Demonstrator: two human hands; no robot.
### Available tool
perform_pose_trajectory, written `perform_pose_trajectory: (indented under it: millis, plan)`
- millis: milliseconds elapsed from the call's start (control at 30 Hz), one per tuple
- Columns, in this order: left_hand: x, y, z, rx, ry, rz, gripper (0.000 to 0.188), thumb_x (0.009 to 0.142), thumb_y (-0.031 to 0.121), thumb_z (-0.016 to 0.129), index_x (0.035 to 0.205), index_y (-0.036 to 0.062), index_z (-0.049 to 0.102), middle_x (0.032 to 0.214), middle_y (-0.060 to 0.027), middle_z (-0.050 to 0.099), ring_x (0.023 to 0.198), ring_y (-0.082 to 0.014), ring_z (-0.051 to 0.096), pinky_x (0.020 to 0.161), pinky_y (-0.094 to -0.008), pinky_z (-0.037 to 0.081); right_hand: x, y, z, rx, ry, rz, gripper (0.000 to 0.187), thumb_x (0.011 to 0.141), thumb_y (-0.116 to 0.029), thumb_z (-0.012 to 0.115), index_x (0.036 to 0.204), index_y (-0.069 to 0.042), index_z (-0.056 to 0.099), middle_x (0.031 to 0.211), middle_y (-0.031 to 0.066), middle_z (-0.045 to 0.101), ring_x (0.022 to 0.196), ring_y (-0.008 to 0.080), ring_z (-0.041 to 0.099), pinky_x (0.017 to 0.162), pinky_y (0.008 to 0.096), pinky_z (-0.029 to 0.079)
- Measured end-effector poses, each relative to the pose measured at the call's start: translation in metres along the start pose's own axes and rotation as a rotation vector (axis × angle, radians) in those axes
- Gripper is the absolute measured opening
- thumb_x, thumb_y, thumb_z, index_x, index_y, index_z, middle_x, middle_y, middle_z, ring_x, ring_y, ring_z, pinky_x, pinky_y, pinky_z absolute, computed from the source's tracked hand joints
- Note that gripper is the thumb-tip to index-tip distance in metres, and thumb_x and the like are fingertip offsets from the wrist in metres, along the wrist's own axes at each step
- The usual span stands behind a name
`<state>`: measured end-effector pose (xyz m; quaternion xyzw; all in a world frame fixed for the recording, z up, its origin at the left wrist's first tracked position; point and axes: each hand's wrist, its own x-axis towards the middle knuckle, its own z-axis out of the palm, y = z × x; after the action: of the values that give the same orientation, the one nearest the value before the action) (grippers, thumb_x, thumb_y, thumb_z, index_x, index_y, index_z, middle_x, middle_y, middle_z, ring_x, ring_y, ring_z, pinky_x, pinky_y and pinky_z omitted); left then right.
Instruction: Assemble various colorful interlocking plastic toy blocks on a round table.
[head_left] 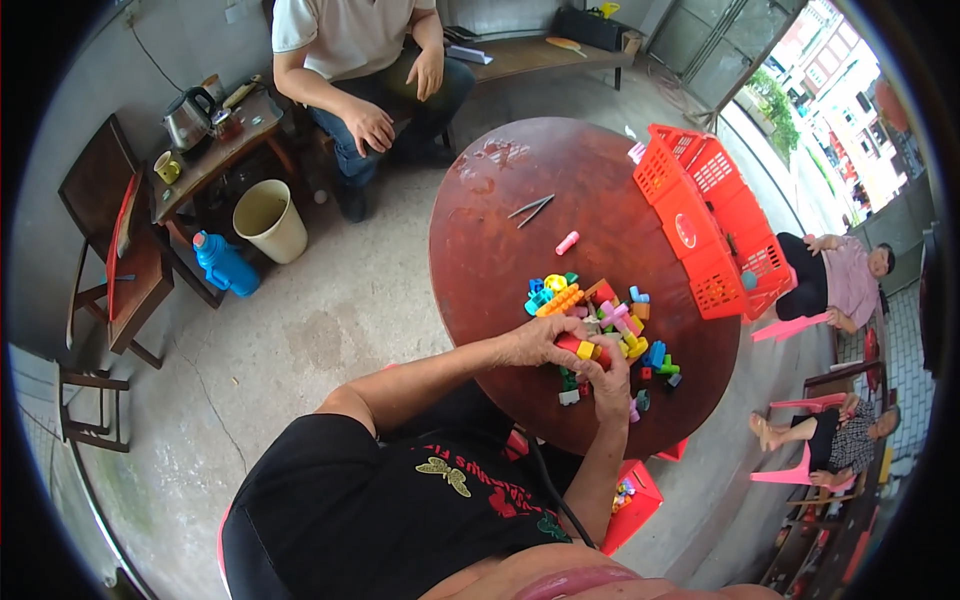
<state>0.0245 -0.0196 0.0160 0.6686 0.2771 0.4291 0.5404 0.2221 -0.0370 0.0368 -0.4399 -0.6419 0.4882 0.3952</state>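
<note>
My left hand (540, 342) and my right hand (610, 388) meet at the near side of a round dark-red wooden table (500, 240). Between their closed fingers is a small set of toy building blocks, with a yellow block (586, 350) and red parts beside it. Whether these are joined is hard to see under the fingers. Around and beyond both hands lies a loose heap of coloured blocks, among them an orange ridged piece (560, 301), pink pieces (618, 317) and a blue one (655, 354).
Farther off on the table are tweezers (531, 209) and a pink cylinder (567, 243). A red plastic basket (690, 220) stands at the right edge. A person (365, 80) sits across the table; two others sit at the right. A bin (271, 222) and blue flask (225, 265) stand left.
</note>
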Motion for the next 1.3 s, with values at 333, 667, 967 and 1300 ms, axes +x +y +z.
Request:
perform_pose_trajectory:
  millis: [333, 667, 967, 1300]
  plan:
    - [-0.003, 0.005, 0.031, -0.158, -0.048, -0.260, 0.037, 0.076, 0.028, 0.080, 0.097, 0.0071, 0.059, 0.093, 0.0007, 0.057, 0.085, -0.0106, 0.055, 0.074, -0.0268, 0.046, -0.026, 0.010, -0.020, -0.142, 0.015, -0.161, 0.047, 0.078, -0.037, 0.075, 0.105, -0.003, 0.057, 0.103, 0.0089, 0.052, 0.098, 0.0214, 0.052, 0.088, 0.0340, 0.041]
    - [0.027, 0.023, 0.078, -0.135, -0.087, -0.250, 0.042, 0.077, 0.035, 0.078, 0.099, 0.0054, 0.058, 0.090, -0.0008, 0.057, 0.085, -0.0090, 0.054, 0.072, -0.0257, 0.045, -0.060, 0.017, -0.054, 0.051, 0.256, -0.364, 0.038, 0.089, -0.031, 0.064, 0.112, -0.002, 0.056, 0.110, 0.0064, 0.054, 0.100, 0.0159, 0.052, 0.087, 0.0285, 0.043]
    - [0.042, 0.022, 0.094, 0.134, -0.085, -0.264, 0.046, 0.078, 0.046, 0.073, 0.097, 0.0047, 0.063, 0.083, -0.0032, 0.059, 0.077, -0.0113, 0.056, 0.066, -0.0270, 0.046, -0.074, 0.011, -0.062, 0.204, 0.270, -0.023, 0.032, 0.090, -0.033, 0.059, 0.106, -0.006, 0.058, 0.097, 0.0002, 0.051, 0.076, 0.0054, 0.046, 0.060, 0.0188, 0.037]
    - [0.036, 0.029, 0.080, 0.086, -0.167, -0.271, 0.041, 0.079, 0.041, 0.075, 0.094, 0.0049, 0.062, 0.082, -0.0025, 0.058, 0.075, -0.0110, 0.058, 0.063, -0.0265, 0.048, -0.064, 0.019, -0.061, 0.069, 0.270, -0.038, 0.037, 0.089, -0.035, 0.060, 0.106, -0.002, 0.059, 0.104, 0.0029, 0.053, 0.076, 0.0073, 0.049, 0.058, 0.0204, 0.039]
